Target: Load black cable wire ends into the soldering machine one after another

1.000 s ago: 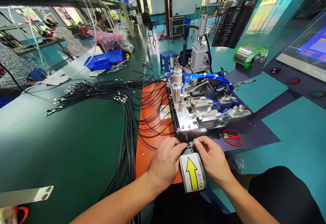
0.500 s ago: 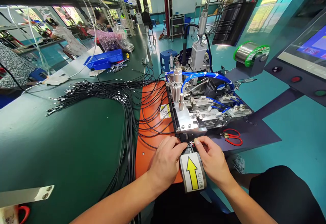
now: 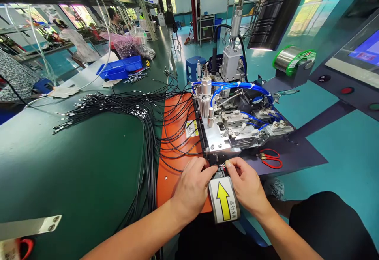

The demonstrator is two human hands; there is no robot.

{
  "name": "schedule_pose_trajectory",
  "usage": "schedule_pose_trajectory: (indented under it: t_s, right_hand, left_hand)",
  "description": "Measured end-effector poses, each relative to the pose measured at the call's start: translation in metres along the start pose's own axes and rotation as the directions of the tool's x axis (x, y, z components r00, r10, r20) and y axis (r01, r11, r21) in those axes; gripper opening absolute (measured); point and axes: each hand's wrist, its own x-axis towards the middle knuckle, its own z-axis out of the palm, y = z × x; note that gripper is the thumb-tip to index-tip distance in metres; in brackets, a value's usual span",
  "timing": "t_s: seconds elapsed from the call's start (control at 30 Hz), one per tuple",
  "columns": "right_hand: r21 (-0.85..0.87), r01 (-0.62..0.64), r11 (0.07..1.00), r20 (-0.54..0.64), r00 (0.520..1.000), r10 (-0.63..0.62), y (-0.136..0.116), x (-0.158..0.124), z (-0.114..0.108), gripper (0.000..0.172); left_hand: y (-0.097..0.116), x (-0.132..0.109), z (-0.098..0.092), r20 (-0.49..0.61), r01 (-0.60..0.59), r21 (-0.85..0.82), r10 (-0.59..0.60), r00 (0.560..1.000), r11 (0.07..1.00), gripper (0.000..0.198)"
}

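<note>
At the front edge of the metal machine, my left hand is closed, thumb and fingers together beside a small dark fixture. My right hand pinches at the fixture's other side, where tiny red and white wire ends show near the fingertips. What exactly lies between the fingers of each hand is too small to make out. Just below the fixture is a rounded part with a yellow arrow label. Black cables run over the orange plate to the machine's left side.
A thick bundle of black cables lies on the green table. Red-handled cutters rest right of my hands. Farther off are blue trays, a solder spool, a screen and seated people.
Both hands stay almost in place at the fixture. The view has shifted very slightly, and a person in the background has turned their head.
</note>
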Motion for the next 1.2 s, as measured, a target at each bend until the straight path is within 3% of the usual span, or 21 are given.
schedule_pose_trajectory:
  t_s: [0.27, 0.47, 0.83, 1.2]
  right_hand:
    - [-0.019, -0.019, 1.0, 0.004, 1.0, 0.019, 0.001, 0.002, -0.001, 0.034]
    - [0.087, -0.148, 0.985, 0.064, 0.988, 0.143, -0.004, -0.01, -0.008, 0.037]
    - [0.192, -0.171, 0.966, 0.118, 0.982, 0.15, -0.014, -0.008, -0.008, 0.035]
    - [-0.094, -0.008, 0.995, 0.038, 0.999, 0.012, -0.012, -0.004, -0.013, 0.03]
  left_hand:
    - [-0.002, 0.0, 0.001, 0.005, -0.016, 0.019, 0.016, 1.0, 1.0, 0.024]
    - [0.0, -0.001, 0.0, 0.017, -0.007, 0.02, 0.006, 1.0, 1.0, 0.024]
    - [0.0, -0.002, -0.001, 0.055, 0.012, 0.028, -0.013, 0.998, 1.0, 0.025]
    - [0.0, -0.001, -0.001, 0.068, 0.019, 0.043, -0.022, 0.997, 0.999, 0.024]
